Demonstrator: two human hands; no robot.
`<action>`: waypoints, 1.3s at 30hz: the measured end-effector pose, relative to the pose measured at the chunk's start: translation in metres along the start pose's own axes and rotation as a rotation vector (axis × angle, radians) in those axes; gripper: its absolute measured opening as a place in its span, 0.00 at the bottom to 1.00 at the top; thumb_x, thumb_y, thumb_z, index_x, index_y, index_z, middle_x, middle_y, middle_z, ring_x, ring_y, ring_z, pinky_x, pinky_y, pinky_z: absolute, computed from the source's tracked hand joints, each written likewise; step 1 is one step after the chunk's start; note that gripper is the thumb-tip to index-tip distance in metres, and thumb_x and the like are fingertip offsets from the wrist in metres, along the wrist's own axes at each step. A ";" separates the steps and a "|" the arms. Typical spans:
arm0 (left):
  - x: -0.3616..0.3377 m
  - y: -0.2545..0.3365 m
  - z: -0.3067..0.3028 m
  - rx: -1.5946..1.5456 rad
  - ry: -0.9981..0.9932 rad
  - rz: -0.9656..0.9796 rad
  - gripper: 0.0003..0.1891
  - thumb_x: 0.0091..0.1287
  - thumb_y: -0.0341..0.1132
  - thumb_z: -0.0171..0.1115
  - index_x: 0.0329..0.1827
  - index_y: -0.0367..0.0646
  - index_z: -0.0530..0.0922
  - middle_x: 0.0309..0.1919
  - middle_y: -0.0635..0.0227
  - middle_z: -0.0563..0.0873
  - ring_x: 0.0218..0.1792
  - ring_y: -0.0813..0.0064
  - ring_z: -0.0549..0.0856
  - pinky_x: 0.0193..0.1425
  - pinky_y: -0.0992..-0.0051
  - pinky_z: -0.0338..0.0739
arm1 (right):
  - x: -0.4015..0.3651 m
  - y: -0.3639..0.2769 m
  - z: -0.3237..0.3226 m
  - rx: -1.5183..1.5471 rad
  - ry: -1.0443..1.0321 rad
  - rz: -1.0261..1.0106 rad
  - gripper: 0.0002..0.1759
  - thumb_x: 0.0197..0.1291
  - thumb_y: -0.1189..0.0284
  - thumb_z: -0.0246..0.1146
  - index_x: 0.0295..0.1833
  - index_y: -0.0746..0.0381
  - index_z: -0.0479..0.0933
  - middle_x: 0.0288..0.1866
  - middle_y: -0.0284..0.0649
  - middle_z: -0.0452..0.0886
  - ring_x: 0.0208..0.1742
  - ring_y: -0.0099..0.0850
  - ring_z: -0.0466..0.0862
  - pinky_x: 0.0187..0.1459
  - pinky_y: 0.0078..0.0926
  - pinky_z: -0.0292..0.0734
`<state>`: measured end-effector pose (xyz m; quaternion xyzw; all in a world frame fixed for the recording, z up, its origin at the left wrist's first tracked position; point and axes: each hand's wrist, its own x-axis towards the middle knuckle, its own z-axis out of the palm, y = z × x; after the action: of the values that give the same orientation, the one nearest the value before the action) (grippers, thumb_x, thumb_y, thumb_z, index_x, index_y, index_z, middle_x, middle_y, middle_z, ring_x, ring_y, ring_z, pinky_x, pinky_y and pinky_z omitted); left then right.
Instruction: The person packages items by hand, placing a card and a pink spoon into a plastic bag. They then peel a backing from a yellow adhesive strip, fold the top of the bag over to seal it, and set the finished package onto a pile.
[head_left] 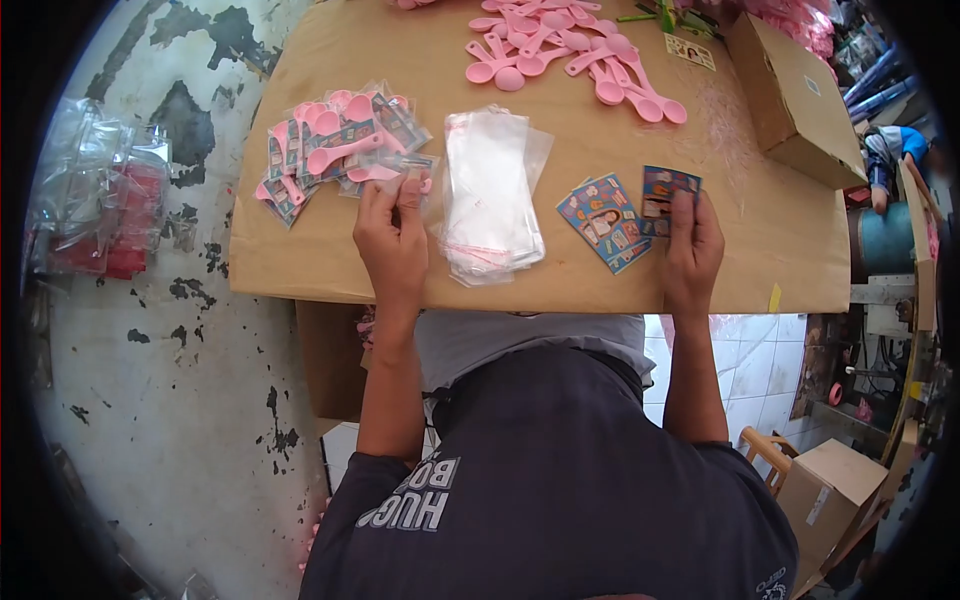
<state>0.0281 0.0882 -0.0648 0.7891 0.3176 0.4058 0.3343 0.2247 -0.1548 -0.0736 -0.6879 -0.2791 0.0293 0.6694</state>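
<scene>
My left hand is closed in a pinch on the edge of a clear packet with a pink spoon and a printed card inside. That packet lies at the near side of a heap of similar filled packets. Between my hands is a stack of clear plastic bags. My right hand grips a blue printed card between thumb and fingers. Just left of it, several more printed cards lie fanned on the table.
Loose pink spoons are piled at the table's far side. An open cardboard box stands at the right edge of the brown-covered table. Clear packaging hangs at left. At far right another person's hand rests by a teal cylinder.
</scene>
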 end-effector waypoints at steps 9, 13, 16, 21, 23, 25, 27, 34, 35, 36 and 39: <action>0.007 0.018 -0.010 -1.174 -0.094 -0.494 0.09 0.81 0.33 0.59 0.57 0.38 0.76 0.48 0.53 0.90 0.49 0.63 0.91 0.54 0.70 0.88 | -0.004 -0.042 0.028 -0.123 -0.091 0.024 0.11 0.81 0.68 0.58 0.55 0.65 0.75 0.35 0.27 0.79 0.29 0.12 0.72 0.29 0.13 0.67; 0.005 0.017 -0.003 -1.068 -0.121 -0.538 0.10 0.78 0.32 0.64 0.55 0.38 0.79 0.46 0.54 0.91 0.48 0.61 0.92 0.55 0.69 0.89 | -0.007 -0.059 0.056 0.009 -0.268 0.175 0.12 0.79 0.68 0.60 0.59 0.66 0.75 0.36 0.29 0.80 0.28 0.12 0.75 0.27 0.14 0.70; -0.003 0.007 0.001 -1.049 -0.095 -0.480 0.09 0.77 0.32 0.65 0.53 0.36 0.79 0.45 0.54 0.91 0.47 0.63 0.93 0.51 0.70 0.89 | -0.007 -0.065 0.081 0.357 -0.446 0.423 0.12 0.80 0.67 0.59 0.56 0.65 0.75 0.36 0.32 0.81 0.22 0.15 0.77 0.23 0.16 0.71; -0.009 -0.013 -0.008 -1.054 0.085 -0.366 0.07 0.78 0.32 0.64 0.52 0.38 0.81 0.43 0.57 0.92 0.47 0.66 0.92 0.53 0.70 0.89 | -0.006 -0.060 0.107 0.002 -0.676 0.407 0.11 0.80 0.66 0.58 0.51 0.64 0.74 0.28 0.36 0.80 0.21 0.20 0.76 0.24 0.24 0.68; -0.006 -0.021 -0.020 -1.072 0.153 -0.339 0.07 0.78 0.32 0.63 0.53 0.38 0.81 0.45 0.59 0.91 0.48 0.68 0.92 0.56 0.70 0.89 | -0.009 -0.050 0.111 -0.079 -0.640 0.242 0.11 0.80 0.66 0.58 0.50 0.65 0.74 0.26 0.37 0.79 0.21 0.22 0.76 0.25 0.26 0.67; 0.001 -0.018 -0.033 -1.171 0.268 -0.394 0.08 0.79 0.32 0.62 0.55 0.38 0.81 0.49 0.59 0.91 0.51 0.68 0.91 0.58 0.71 0.88 | -0.008 -0.049 0.111 -0.155 -0.596 0.076 0.11 0.79 0.67 0.59 0.50 0.65 0.74 0.24 0.37 0.79 0.21 0.23 0.76 0.26 0.27 0.67; 0.008 -0.008 -0.037 -1.180 0.289 -0.436 0.08 0.79 0.33 0.61 0.54 0.38 0.80 0.49 0.58 0.91 0.50 0.67 0.91 0.57 0.71 0.88 | -0.004 -0.057 0.109 -0.192 -0.624 0.149 0.11 0.77 0.67 0.61 0.48 0.66 0.76 0.26 0.36 0.82 0.22 0.19 0.74 0.27 0.23 0.66; 0.007 0.021 -0.016 -1.211 0.107 -0.454 0.09 0.79 0.31 0.62 0.57 0.37 0.77 0.53 0.52 0.89 0.53 0.63 0.91 0.60 0.68 0.88 | 0.010 -0.072 0.102 0.171 -0.597 0.383 0.11 0.76 0.68 0.65 0.49 0.66 0.81 0.31 0.30 0.84 0.25 0.12 0.72 0.26 0.17 0.65; 0.006 0.026 -0.013 -1.211 0.103 -0.450 0.09 0.79 0.31 0.62 0.57 0.37 0.77 0.53 0.52 0.89 0.53 0.63 0.91 0.60 0.68 0.88 | 0.011 -0.071 0.101 0.172 -0.593 0.379 0.11 0.76 0.68 0.65 0.49 0.66 0.81 0.31 0.30 0.84 0.25 0.12 0.72 0.26 0.17 0.65; 0.006 0.030 -0.010 -1.225 0.072 -0.462 0.10 0.79 0.30 0.62 0.57 0.36 0.77 0.53 0.51 0.89 0.53 0.63 0.91 0.60 0.67 0.88 | 0.011 -0.070 0.101 0.221 -0.587 0.396 0.11 0.76 0.68 0.64 0.49 0.67 0.81 0.31 0.29 0.84 0.25 0.12 0.74 0.27 0.16 0.66; 0.004 0.034 -0.005 -1.232 0.021 -0.483 0.10 0.78 0.29 0.62 0.57 0.36 0.76 0.54 0.49 0.89 0.54 0.62 0.90 0.60 0.66 0.88 | 0.008 -0.064 0.102 0.271 -0.539 0.391 0.11 0.77 0.69 0.64 0.50 0.67 0.81 0.30 0.28 0.82 0.25 0.13 0.76 0.27 0.15 0.69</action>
<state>0.0335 0.0730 -0.0343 0.3563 0.1988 0.4344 0.8030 0.1669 -0.0625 -0.0219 -0.6008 -0.3022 0.3742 0.6385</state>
